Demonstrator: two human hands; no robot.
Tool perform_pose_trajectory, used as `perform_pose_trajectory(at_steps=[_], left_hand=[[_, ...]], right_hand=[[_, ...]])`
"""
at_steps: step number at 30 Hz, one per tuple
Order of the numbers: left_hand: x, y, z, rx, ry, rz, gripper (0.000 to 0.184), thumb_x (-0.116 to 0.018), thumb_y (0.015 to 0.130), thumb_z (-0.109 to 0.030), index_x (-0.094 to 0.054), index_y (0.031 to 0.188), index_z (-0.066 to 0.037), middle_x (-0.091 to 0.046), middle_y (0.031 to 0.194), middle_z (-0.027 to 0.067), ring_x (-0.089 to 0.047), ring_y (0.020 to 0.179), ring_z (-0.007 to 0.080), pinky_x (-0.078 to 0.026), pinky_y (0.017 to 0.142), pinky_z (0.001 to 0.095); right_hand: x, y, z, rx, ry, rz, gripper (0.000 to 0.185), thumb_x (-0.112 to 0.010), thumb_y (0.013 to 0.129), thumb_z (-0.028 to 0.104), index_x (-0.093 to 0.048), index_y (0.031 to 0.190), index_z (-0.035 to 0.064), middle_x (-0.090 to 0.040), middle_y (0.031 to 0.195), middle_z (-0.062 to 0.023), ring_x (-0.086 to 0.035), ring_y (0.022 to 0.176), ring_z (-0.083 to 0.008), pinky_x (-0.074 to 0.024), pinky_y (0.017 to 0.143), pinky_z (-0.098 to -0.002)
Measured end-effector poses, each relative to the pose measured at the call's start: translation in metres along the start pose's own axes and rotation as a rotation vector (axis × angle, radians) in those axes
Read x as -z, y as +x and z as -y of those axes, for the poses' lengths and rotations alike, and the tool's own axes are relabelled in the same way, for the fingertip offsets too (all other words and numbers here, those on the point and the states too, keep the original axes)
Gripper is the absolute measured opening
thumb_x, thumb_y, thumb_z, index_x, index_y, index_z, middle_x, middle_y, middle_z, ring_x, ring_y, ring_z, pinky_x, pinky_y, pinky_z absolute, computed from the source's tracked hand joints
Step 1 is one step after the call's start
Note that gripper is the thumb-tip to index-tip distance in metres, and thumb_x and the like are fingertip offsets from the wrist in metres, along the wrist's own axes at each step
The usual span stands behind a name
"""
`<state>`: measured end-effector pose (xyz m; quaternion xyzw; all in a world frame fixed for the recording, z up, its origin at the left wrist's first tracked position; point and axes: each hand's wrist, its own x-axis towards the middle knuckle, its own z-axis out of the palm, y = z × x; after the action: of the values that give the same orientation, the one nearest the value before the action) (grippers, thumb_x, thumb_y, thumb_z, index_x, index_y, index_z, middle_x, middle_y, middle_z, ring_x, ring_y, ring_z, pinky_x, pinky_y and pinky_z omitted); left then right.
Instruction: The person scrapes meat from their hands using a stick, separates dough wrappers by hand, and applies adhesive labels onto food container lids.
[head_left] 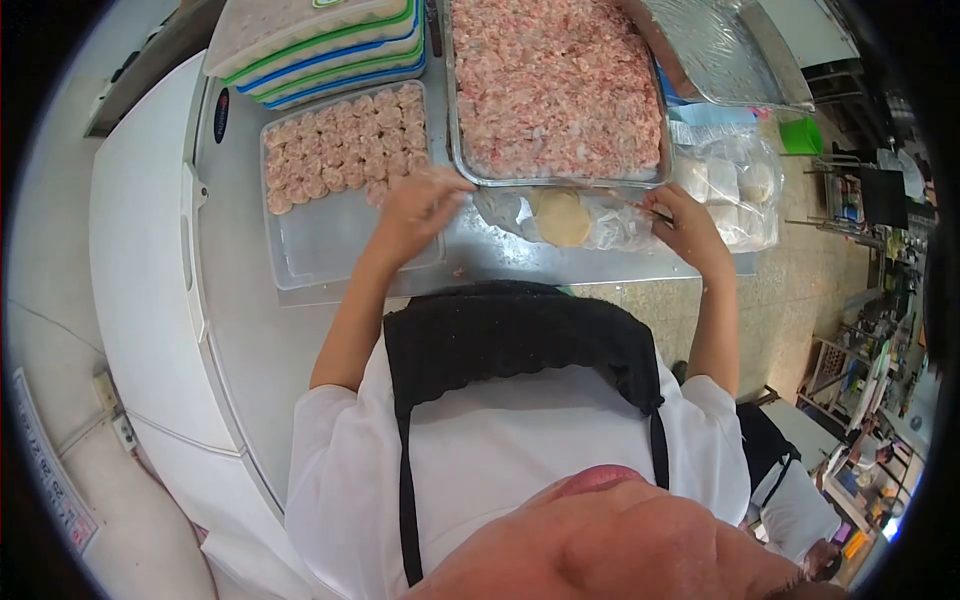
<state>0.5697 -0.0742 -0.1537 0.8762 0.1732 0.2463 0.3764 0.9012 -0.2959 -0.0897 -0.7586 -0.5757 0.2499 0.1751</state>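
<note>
My left hand (420, 212) is at the right edge of a clear plastic tray (330, 245), its fingers bent and partly blurred; whether it holds anything is unclear. Rows of small meat dumplings (345, 145) fill the tray's upper part. My right hand (685, 225) grips a thin stick-like tool near the lower right corner of a large metal tray (560, 183) heaped with minced meat (560, 85). Between my hands, a stack of round pale wrappers (563, 218) lies on crumpled clear plastic (620, 228) on the metal table.
Stacked lidded containers (320, 55) stand at the upper left. An empty-looking metal pan (725, 50) leans at the upper right, above bagged white packs (735, 195). A white freezer (150, 210) is at the left. Another person (795, 500) is at the lower right.
</note>
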Motion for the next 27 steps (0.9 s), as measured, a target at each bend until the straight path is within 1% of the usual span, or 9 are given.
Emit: perform_pose_trajectory(at_steps=[5, 8, 14, 18, 20, 21, 23, 26, 27], left_hand=[[-0.056, 0.009, -0.006, -0.136, -0.072, 0.370, 0.026, -0.062, 0.083, -0.007, -0.064, 0.109, -0.005, -0.062, 0.114, 0.0138, -0.056, 0.110, 0.0318, -0.044, 0.096, 0.0390], [-0.058, 0.016, -0.009, -0.129, -0.115, 0.364, 0.029, -0.062, 0.083, -0.007, -0.064, 0.111, -0.006, -0.059, 0.119, 0.0142, -0.054, 0.113, 0.0315, -0.044, 0.096, 0.0386], [-0.023, 0.008, -0.016, -0.057, -0.068, 0.269, 0.034, -0.064, 0.080, -0.006, -0.064, 0.114, -0.010, -0.059, 0.120, 0.0139, -0.055, 0.113, 0.0315, -0.044, 0.096, 0.0390], [0.007, -0.013, -0.010, -0.129, -0.054, 0.129, 0.035, -0.068, 0.079, -0.008, -0.064, 0.114, -0.011, -0.058, 0.120, 0.0135, -0.056, 0.110, 0.0311, -0.045, 0.094, 0.0384], [0.030, -0.031, -0.014, -0.153, 0.019, 0.030, 0.035, -0.069, 0.079, -0.010, -0.065, 0.114, -0.013, -0.057, 0.120, 0.0127, -0.056, 0.111, 0.0313, -0.046, 0.093, 0.0370], [0.042, -0.045, -0.011, -0.111, 0.048, -0.007, 0.034, -0.069, 0.080, -0.011, -0.065, 0.114, -0.013, -0.058, 0.120, 0.0129, -0.056, 0.111, 0.0314, -0.045, 0.093, 0.0370], [0.068, -0.078, -0.004, -0.020, 0.105, -0.085, 0.034, -0.070, 0.080, -0.013, -0.066, 0.114, -0.013, -0.059, 0.119, 0.0131, -0.055, 0.111, 0.0315, -0.045, 0.093, 0.0371], [0.119, -0.115, 0.005, 0.072, 0.287, -0.137, 0.029, -0.070, 0.082, -0.013, -0.067, 0.111, -0.009, -0.060, 0.119, 0.0123, -0.057, 0.109, 0.0258, -0.043, 0.094, 0.0376], [0.134, -0.124, 0.003, 0.014, 0.247, -0.231, 0.028, -0.069, 0.083, -0.013, -0.067, 0.111, -0.009, -0.060, 0.119, 0.0123, -0.056, 0.110, 0.0255, -0.043, 0.094, 0.0372]], right_hand=[[-0.004, -0.017, 0.010, -0.048, 0.103, -0.211, 0.035, -0.062, 0.078, -0.002, -0.061, 0.112, 0.0050, -0.060, 0.099, -0.0112, -0.062, 0.091, -0.0248, -0.0485, 0.075, -0.0313], [-0.004, -0.025, 0.009, -0.127, 0.139, -0.287, 0.031, -0.064, 0.080, 0.001, -0.063, 0.111, 0.0046, -0.060, 0.098, -0.0098, -0.060, 0.085, -0.0205, -0.0467, 0.072, -0.0286], [-0.012, -0.061, 0.009, -0.293, 0.130, -0.495, 0.026, -0.069, 0.083, 0.009, -0.065, 0.108, 0.0056, -0.058, 0.084, -0.0019, -0.052, 0.075, -0.0103, -0.0408, 0.063, -0.0247], [-0.026, -0.089, 0.032, -0.374, 0.196, -0.578, 0.022, -0.068, 0.086, 0.013, -0.066, 0.107, 0.0057, -0.056, 0.077, 0.0005, -0.050, 0.074, -0.0070, -0.0399, 0.063, -0.0225], [-0.046, -0.105, 0.034, -0.393, 0.246, -0.650, 0.021, -0.066, 0.088, 0.015, -0.067, 0.106, 0.0056, -0.054, 0.073, 0.0009, -0.050, 0.072, -0.0064, -0.0396, 0.062, -0.0226], [-0.059, -0.113, 0.037, -0.456, 0.289, -0.659, 0.023, -0.062, 0.091, 0.021, -0.068, 0.107, 0.0059, -0.052, 0.066, 0.0007, -0.048, 0.065, -0.0068, -0.0388, 0.058, -0.0238], [-0.089, -0.137, 0.022, -0.618, 0.286, -0.656, 0.026, -0.060, 0.092, 0.026, -0.069, 0.108, 0.0065, -0.051, 0.064, 0.0008, -0.046, 0.060, -0.0073, -0.0384, 0.056, -0.0244], [-0.152, -0.173, 0.028, -0.767, 0.356, -0.749, 0.036, -0.054, 0.095, 0.037, -0.068, 0.110, 0.0082, -0.053, 0.062, 0.0001, -0.045, 0.054, -0.0081, -0.0389, 0.052, -0.0259], [-0.176, -0.187, 0.030, -0.838, 0.435, -0.792, 0.037, -0.052, 0.095, 0.038, -0.068, 0.110, 0.0085, -0.055, 0.063, 0.0001, -0.047, 0.054, -0.0079, -0.0389, 0.051, -0.0259]])
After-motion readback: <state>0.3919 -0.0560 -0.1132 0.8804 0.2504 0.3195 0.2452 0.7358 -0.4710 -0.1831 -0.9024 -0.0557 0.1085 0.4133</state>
